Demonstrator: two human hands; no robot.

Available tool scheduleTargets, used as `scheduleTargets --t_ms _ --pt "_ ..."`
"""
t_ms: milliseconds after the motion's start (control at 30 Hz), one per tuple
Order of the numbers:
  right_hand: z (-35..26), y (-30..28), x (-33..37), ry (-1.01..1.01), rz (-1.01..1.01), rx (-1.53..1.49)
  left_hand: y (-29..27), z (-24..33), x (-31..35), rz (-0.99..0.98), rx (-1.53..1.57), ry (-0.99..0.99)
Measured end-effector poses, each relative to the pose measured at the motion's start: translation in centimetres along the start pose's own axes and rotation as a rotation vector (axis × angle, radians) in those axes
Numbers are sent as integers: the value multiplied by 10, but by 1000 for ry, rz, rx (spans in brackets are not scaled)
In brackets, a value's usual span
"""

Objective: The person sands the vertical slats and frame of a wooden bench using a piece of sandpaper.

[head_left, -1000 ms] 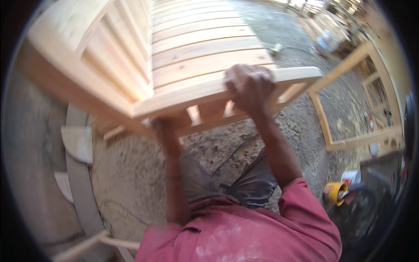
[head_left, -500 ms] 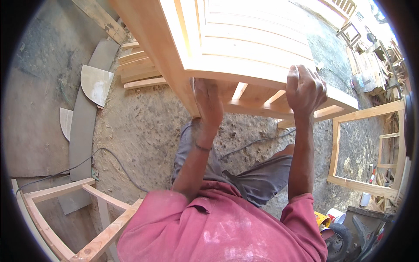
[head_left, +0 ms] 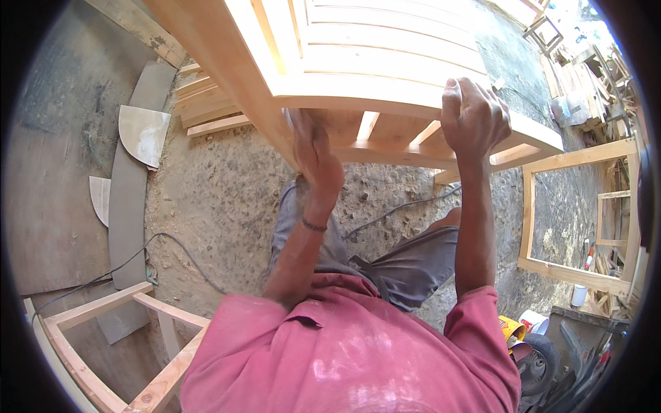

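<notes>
A large pale wooden furniture frame point(head_left: 413, 107) with slats stands before me, its thick leg board running down on the left. My right hand point(head_left: 475, 120) is closed over the edge of its front rail, knuckles up. Under that rail, my left hand point(head_left: 315, 155) presses against the inner side of the leg board, palm turned to the wood. Its fingers are close together and partly hidden, with a thin greyish edge beside them that I cannot make out.
Stacked planks point(head_left: 206, 103) and rounded pale panels point(head_left: 144, 134) lie at left. A small wooden frame point(head_left: 107, 306) stands at lower left, another frame point(head_left: 582, 272) at right. A black cable point(head_left: 186, 258) crosses the dirt floor. Tins point(head_left: 533, 321) and a wheel point(head_left: 540, 365) sit lower right.
My left hand has shifted slightly left and down along the leg board. My right hand stays on the rail, and the whole view has moved a little.
</notes>
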State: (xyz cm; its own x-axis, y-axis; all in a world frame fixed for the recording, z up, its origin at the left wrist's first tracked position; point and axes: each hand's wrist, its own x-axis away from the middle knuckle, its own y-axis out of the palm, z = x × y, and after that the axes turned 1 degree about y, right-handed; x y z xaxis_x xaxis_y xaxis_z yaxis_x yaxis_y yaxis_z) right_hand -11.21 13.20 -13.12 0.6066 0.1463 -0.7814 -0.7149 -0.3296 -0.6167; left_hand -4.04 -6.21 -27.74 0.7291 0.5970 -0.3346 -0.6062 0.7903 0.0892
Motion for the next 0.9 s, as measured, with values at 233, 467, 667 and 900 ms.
scheduleTargets --t_ms 233,467,667,900 --pt "8 -2 2 -19 -31 -43 -5 -17 138 -466 -92 45" --pt "8 -2 4 -10 26 -14 49 24 84 -174 -132 258" --pt "5 1 3 -28 32 -17 101 7 62 -87 -176 270" --pt "3 1 2 -34 58 -5 93 7 43 -137 -159 330"
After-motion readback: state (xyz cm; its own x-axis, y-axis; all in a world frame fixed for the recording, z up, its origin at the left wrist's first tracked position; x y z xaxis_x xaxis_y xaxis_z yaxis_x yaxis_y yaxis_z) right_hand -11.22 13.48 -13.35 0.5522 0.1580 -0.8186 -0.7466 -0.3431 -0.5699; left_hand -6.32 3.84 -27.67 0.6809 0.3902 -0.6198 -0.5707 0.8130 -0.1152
